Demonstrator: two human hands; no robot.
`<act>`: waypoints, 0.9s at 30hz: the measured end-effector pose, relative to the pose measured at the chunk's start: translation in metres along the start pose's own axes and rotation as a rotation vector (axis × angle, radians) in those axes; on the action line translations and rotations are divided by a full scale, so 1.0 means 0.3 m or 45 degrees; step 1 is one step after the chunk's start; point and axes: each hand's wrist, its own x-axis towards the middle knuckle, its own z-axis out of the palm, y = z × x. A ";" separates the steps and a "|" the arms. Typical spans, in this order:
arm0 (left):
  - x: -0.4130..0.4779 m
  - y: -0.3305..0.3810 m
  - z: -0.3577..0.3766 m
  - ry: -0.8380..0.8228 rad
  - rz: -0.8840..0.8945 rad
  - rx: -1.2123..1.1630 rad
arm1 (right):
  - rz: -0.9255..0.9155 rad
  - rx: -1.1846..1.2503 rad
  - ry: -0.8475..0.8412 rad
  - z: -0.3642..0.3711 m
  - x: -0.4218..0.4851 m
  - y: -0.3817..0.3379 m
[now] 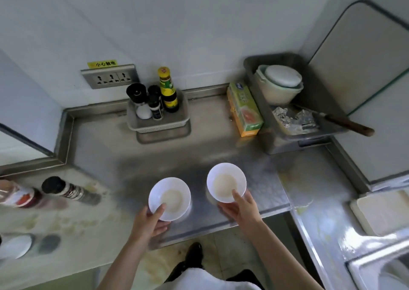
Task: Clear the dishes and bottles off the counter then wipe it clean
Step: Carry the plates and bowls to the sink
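2 white bowls, one per hand. L hand (150, 222) grips L bowl (169, 198) at near rim: thumb over rim inside, fingers curled under. R hand (242, 211) grips R bowl (225, 181) the same way, thumb on near rim, fingers beneath. Both bowls are over the counter (155, 157) near its front edge, apart, pale residue inside; can't tell if resting. 2 jars (66, 191) at left, blurred. Basket (159, 127) at back w/ 4 bottles (168, 90). 1 box (244, 108), 1 tray (318, 95) w/ dish stack (281, 84), 1 knife (349, 125).
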 end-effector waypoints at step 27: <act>-0.593 -0.215 1.250 -1.000 0.184 0.730 | -0.310 0.725 0.937 -1.199 -0.681 0.101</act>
